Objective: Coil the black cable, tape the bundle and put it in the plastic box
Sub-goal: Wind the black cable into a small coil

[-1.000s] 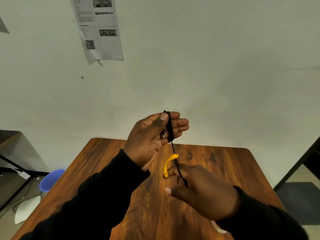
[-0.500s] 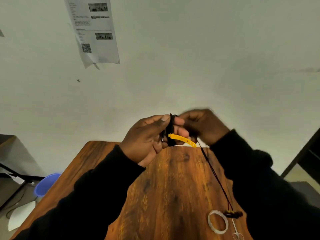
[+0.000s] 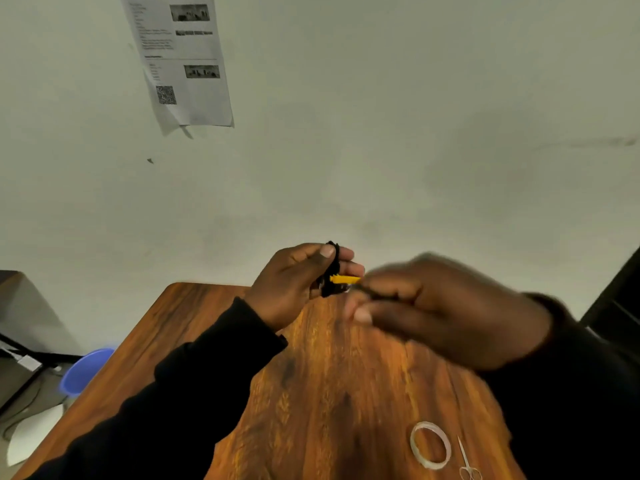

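Note:
My left hand [image 3: 292,284] is raised above the far end of the wooden table [image 3: 311,393] and pinches a small coil of black cable [image 3: 332,271] between thumb and fingers. A yellow strip [image 3: 344,279] sticks out of the coil to the right. My right hand [image 3: 446,310] is blurred, just right of the coil, fingers closed on the loose black strand. A roll of clear tape [image 3: 430,449] lies flat on the table near its front right. The plastic box is not in view.
Small scissors [image 3: 467,467] lie beside the tape roll at the bottom edge. A blue tub [image 3: 85,370] stands on the floor left of the table. A printed sheet [image 3: 183,60] hangs on the wall behind. A dark frame [image 3: 616,299] stands at the right.
My right hand, which was up beside the coil half a second ago, has swung down and toward me with the strand. My left hand has kept the coil in place.

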